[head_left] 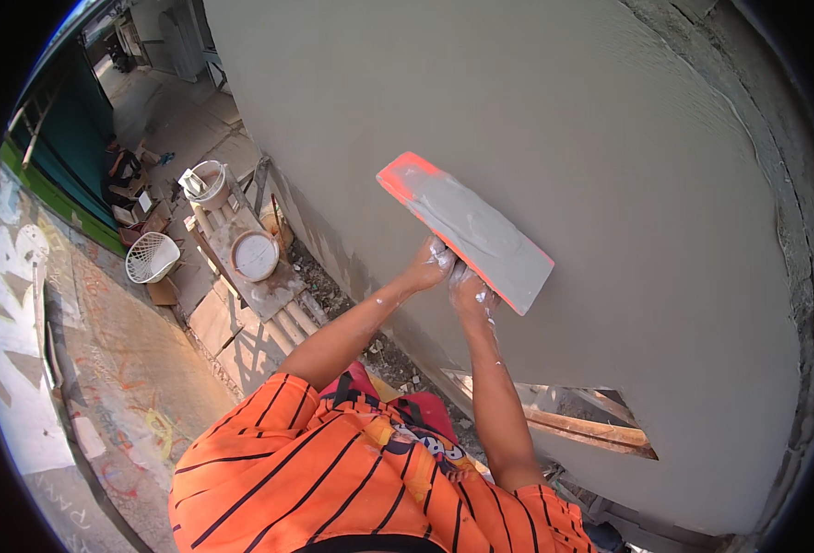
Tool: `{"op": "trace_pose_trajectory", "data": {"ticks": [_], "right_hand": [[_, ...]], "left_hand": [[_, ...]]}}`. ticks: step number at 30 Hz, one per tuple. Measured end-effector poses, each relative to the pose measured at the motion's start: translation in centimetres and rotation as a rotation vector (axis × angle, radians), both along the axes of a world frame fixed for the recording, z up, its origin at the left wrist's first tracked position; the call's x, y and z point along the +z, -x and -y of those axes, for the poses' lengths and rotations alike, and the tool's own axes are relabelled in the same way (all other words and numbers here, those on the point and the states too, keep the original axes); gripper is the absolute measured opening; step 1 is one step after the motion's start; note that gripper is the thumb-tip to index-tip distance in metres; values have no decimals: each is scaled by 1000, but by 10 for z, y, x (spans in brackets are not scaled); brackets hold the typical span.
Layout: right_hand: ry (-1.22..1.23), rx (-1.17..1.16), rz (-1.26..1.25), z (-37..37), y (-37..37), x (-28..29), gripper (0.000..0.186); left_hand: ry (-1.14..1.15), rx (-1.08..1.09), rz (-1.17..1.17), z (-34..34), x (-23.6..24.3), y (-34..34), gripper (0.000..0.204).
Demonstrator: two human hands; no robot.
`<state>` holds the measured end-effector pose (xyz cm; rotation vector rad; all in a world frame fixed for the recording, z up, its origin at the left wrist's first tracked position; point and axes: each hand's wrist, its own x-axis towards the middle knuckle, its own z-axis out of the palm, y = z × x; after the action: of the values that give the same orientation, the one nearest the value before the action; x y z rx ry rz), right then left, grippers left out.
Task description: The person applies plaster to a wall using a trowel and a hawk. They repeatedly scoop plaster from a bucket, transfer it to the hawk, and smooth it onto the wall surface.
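Both my hands are closed at the lower edge of an orange plastering float (481, 230), whose upward-showing face is smeared with wet grey plaster. My left hand (435, 263) grips near the middle of that edge, its knuckles spotted with plaster. Close beside it, my right hand (471, 289) also holds the float, with white-grey smears over its fingers and wrist. The handle and most of my fingertips are hidden. Behind the float rises a wall (628, 157) coated in smooth grey plaster; whether the float touches it I cannot tell.
A plank platform (273, 297) at the left carries a round tub (255, 255) and a bucket (208, 184) with tools. Beyond stand a white woven chair (153, 258) and a seated person (117, 170). An opening (601, 419) with a wooden bar lies low in the wall.
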<state>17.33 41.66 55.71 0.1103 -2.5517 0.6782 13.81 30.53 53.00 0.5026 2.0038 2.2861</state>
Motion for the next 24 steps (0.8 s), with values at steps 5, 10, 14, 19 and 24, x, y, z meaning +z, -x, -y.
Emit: {"op": "trace_pose_trajectory", "data": {"ticks": [5,10,14,19,24], "right_hand": [[-37,-50,95,51,36,34,25],[-167,-33,65,53,66,51,23],[-332,-128,244,44,66,108,22],[-164,-158,281,19,55,225,32],[354,-65,-287,-60,17,265,18]], "left_hand": [[92,-49,-33,47,5,51,36],[-59,65,-133,48,33,72,25],[213,-115,-2,51,93,83,27],[-37,-121,-120,22,197,73,32],[-42,-318,-389,-41,250,21,44]]}}
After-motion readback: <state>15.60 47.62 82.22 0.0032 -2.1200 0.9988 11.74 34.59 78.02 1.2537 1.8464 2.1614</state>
